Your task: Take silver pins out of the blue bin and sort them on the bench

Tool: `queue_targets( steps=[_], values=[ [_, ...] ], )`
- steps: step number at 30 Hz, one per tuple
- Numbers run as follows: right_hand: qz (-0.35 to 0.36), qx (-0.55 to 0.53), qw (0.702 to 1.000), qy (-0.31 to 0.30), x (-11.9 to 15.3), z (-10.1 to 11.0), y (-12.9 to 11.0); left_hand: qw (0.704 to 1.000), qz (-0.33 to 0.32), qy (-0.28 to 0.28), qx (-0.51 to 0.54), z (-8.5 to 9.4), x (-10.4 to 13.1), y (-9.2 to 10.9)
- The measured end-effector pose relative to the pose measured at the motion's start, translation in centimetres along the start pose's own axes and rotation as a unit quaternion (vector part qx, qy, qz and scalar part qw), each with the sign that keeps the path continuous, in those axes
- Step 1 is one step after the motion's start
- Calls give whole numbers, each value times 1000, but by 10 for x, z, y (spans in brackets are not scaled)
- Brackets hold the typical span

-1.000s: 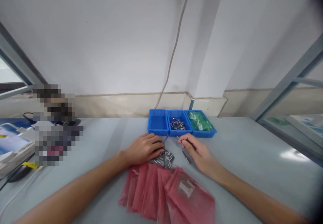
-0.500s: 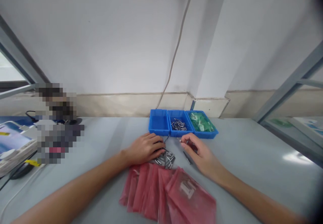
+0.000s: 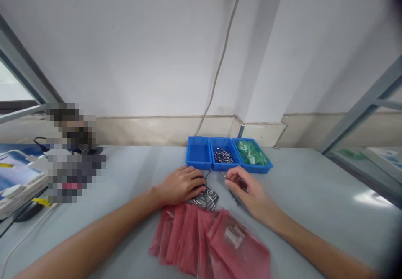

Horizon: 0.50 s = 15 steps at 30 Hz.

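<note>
Metal pins [image 3: 207, 197] lie in a small loose heap on the grey table [image 3: 314, 195], just past the far edge of the fanned pink bags [image 3: 210, 241]. Our left hand [image 3: 180, 184] rests palm down with its fingers curled over the heap's 9 o'clock side, touching the pins but not lifting any we can see. Our right hand [image 3: 249, 191] sits at the heap's 3 o'clock, thumb and forefinger pinched together around one thin pin [image 3: 223, 173] whose tip points toward 11 o'clock. A dark slim tool, perhaps tweezers [image 3: 233, 196], lies on the table under that hand.

At 12 o'clock from the heap stand three blue trays in a row: the left tray [image 3: 198, 164] looks bare inside, the middle tray [image 3: 223, 164] holds more pins, and the right tray [image 3: 254, 168] holds green parts. A cable runs down the wall behind them. Papers and cords sit well off at 9 o'clock.

To do this well, we judge that the pinch should stay light and close to the pin's end, so the piece does not twist or spring away. We should let the left hand pen the heap rather than press on it, since these pins would roll easily on the smooth top. Taking one pin at a time and keeping our wrists low should stop the bags from being dragged.
</note>
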State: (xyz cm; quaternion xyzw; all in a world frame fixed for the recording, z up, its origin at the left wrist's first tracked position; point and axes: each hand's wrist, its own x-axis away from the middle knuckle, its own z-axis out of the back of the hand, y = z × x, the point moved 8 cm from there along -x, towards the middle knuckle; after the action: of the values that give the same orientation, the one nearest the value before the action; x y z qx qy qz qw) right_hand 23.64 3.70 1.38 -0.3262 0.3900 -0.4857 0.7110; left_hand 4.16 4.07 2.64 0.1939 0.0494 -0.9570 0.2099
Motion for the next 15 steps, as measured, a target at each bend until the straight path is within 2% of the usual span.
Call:
queue_targets(
  steps=[15],
  values=[
    [-4, 15, 1000, -10, 1, -1, -2, 1000, 1, -3, -1, 0, 0, 0]
  ],
)
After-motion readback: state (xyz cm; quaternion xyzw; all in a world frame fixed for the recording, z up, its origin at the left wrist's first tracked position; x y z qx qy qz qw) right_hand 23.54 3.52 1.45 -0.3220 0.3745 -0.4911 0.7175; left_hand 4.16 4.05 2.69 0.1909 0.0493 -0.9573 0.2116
